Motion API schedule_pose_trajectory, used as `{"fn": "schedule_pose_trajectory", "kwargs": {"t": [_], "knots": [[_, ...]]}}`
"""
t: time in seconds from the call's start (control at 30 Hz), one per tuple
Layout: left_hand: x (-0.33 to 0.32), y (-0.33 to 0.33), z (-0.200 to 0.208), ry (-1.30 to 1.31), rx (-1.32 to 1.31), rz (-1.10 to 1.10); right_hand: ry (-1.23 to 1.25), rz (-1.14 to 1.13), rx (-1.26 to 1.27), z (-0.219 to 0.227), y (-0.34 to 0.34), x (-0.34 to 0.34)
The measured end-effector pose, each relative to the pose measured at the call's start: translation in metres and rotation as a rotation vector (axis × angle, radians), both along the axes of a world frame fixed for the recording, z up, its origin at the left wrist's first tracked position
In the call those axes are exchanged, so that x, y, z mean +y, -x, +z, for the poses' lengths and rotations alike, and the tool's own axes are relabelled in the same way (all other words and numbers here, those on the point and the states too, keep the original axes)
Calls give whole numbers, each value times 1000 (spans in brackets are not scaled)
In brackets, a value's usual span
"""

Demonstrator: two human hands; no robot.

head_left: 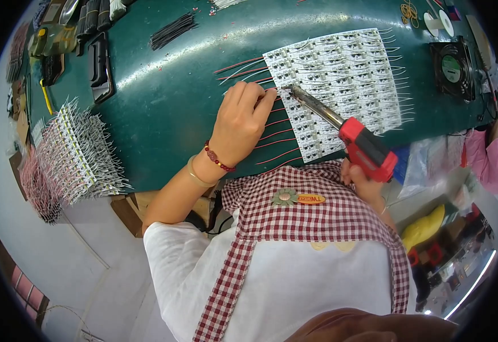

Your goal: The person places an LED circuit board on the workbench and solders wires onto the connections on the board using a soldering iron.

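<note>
My right hand grips a red soldering gun by its handle. Its metal barrel points up-left, with the tip at the left edge of a white panel of small circuit boards on the green table. My left hand rests on the table beside that edge, fingers curled and pinching a red wire near the tip. Several red wires stick out leftward from the panel's lower boards, below my fingers. A red bead bracelet and a pale bangle sit on my left wrist.
A heap of wired white boards lies at the table's left edge. A bundle of black wires and dark tools sit at the back left. A small black fan stands at the right, with plastic bags below it.
</note>
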State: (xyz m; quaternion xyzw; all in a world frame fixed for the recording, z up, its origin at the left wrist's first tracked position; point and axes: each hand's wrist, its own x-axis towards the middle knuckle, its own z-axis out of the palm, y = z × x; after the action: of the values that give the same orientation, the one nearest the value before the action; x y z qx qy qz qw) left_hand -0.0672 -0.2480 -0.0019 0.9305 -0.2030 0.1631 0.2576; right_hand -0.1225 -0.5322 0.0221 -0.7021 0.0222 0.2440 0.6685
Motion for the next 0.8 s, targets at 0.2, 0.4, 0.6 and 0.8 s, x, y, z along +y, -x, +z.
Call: {"fn": "schedule_pose_trajectory", "kwargs": {"t": [0.2,0.4,0.6,0.8], "knots": [[0,0,1,0,5,8,-122,-36,32,14,-5,5],[1,-1,3,-4,17,19,-80,-27,-10,7,-1,2],[0,3,6,6,-33,-11,-76,-37,1,5,2,1],[-4,10,4,12,4,-12,-90,-36,22,5,5,-6]]}}
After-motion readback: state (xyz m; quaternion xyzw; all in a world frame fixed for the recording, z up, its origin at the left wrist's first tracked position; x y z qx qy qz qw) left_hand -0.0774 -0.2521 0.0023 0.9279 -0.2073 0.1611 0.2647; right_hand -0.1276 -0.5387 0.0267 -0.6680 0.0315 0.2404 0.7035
